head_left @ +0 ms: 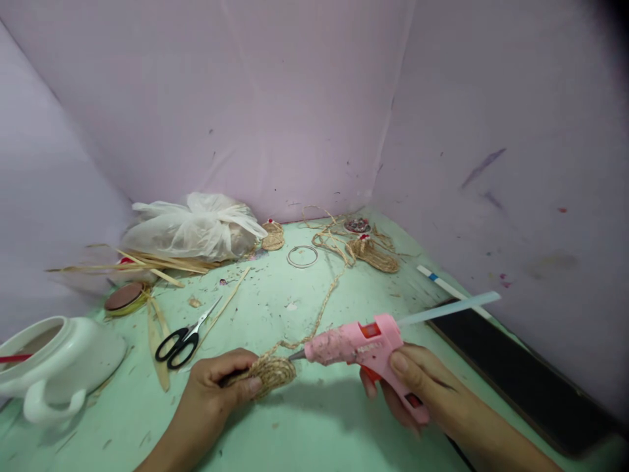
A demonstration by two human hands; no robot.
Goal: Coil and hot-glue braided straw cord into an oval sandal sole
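My left hand [221, 387] pinches a small coiled piece of braided straw [276, 375] between thumb and fingers, just above the table. From its upper edge a straw braid [325, 303] runs back across the tabletop. My right hand [417, 387] is wrapped round the handle of a pink glue gun [356, 342]; a translucent glue stick [449, 308] juts from its rear. The metal nozzle points left and meets, or nearly meets, the right edge of the coil; actual contact I cannot make out. Black-handled scissors [184, 341] lie left of my left hand.
A white ceramic pot [93, 354] stands at the left, near a round tin [125, 298]. Behind are a white plastic bag [191, 229], straw strips [162, 262], a metal ring [302, 257] and a finished-looking straw slipper [376, 254]. A long black slab [521, 373] lies right.
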